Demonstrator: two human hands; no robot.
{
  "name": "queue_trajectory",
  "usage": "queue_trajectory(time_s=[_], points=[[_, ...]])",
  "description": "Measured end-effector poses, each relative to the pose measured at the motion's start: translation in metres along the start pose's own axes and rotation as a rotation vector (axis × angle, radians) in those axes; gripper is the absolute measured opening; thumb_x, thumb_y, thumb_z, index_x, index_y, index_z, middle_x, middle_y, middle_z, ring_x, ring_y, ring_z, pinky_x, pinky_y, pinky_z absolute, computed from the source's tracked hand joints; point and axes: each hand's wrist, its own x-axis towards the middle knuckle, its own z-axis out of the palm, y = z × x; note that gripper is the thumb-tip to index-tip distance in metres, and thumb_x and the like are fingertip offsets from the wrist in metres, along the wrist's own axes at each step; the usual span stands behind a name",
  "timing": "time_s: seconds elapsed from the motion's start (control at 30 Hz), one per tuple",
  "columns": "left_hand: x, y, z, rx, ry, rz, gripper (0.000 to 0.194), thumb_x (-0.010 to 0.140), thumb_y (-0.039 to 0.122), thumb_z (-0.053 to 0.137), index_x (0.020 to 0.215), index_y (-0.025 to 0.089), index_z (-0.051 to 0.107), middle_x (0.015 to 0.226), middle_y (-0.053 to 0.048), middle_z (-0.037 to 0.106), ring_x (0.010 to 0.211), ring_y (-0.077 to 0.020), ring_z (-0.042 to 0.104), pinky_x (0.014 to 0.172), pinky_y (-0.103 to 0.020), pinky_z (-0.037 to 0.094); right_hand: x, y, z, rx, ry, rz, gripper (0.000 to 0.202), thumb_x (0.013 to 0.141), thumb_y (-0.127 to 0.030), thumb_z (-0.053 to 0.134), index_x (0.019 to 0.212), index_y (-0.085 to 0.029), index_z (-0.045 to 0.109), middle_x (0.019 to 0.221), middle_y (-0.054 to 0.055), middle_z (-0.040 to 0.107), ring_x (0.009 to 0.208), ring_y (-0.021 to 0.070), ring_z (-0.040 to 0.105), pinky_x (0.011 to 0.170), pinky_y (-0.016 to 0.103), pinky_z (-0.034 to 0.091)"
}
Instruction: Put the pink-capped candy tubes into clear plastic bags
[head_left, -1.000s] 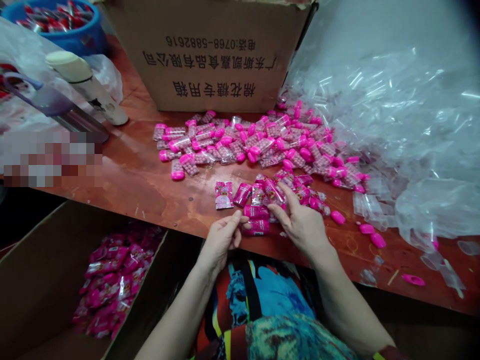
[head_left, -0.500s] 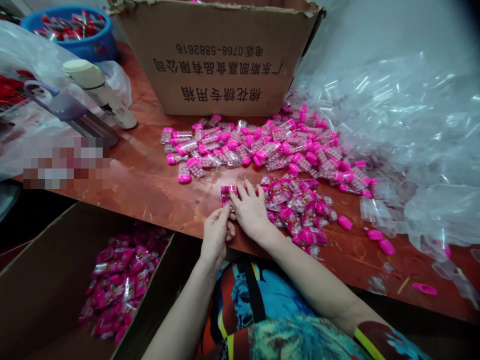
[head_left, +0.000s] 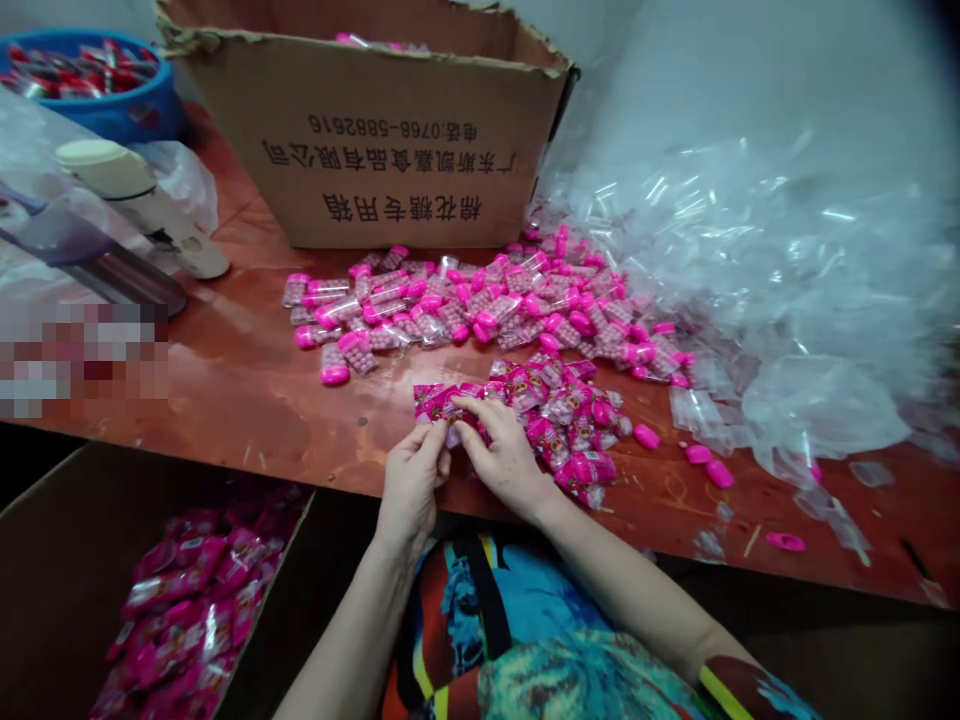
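At the table's near edge, a pink printed plastic wrapper (head_left: 429, 400) lies between my hands. My left hand (head_left: 411, 478) pinches its lower edge between thumb and forefinger. From the other side my right hand (head_left: 504, 450) grips the wrapper, with the forefinger stretched across it and the thumb below; the exact contact is partly hidden. Just right of my right hand is a heap of pink printed packets (head_left: 566, 405). Beyond both hands lie many clear little bottles (head_left: 390, 300) of small pink balls with bright pink caps.
A cardboard box (head_left: 390, 130) stands at the back, with clear plastic bags (head_left: 750, 250) to its right. Cream-lidded flask (head_left: 150, 205), purple-lidded bottle (head_left: 82, 245) and blue basin (head_left: 150, 105) are at left. Below the edge, an open carton (head_left: 45, 560) holds pink packets.
The view has shifted, so the tabletop things appear further left. My right fingers have drawn closer together on the wrapper, and more of it shows. My left hand keeps its pinch.
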Motion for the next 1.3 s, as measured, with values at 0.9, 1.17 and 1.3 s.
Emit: queue_trajectory(time_s=[0.9, 1.17, 1.3], points=[[0.009, 0.007, 0.015, -0.142, -0.006, -0.203, 0.033, 0.062, 0.031, 0.087, 0.068, 0.014, 0.059, 0.051, 0.006, 0.046, 0.041, -0.0031, 0.032, 0.036, -0.016, 0.021, 0.043, 0.094, -0.113, -0.672, -0.173, 0.306, 0.039, 0.103, -0.032, 0.039, 0.095, -0.017, 0.074, 0.105, 0.01, 0.072, 0.101, 0.0224, 0.058, 0.091, 0.034, 0.039], [0.009, 0.0, 0.02, -0.157, -0.016, -0.237, 0.035, 0.063, 0.035, 0.086, 0.066, 0.016, 0.057, 0.049, 0.006, 0.045, 0.04, -0.0041, 0.033, 0.036, -0.016, 0.021, 0.079, 0.094, -0.11, -0.682, -0.238, 0.416, 0.03, 0.098, -0.034, 0.048, 0.112, -0.023, 0.071, 0.11, 0.012, 0.074, 0.104, 0.0282, 0.065, 0.091, 0.04, 0.044], [0.006, -0.003, 0.019, -0.167, -0.003, -0.243, 0.035, 0.063, 0.034, 0.087, 0.066, 0.016, 0.057, 0.048, 0.006, 0.045, 0.04, -0.0038, 0.032, 0.036, -0.016, 0.02, 0.09, 0.1, -0.09, -0.638, -0.188, 0.484, 0.043, 0.096, -0.05, 0.051, 0.123, -0.02, 0.065, 0.113, 0.018, 0.07, 0.107, 0.0327, 0.065, 0.091, 0.046, 0.046]])
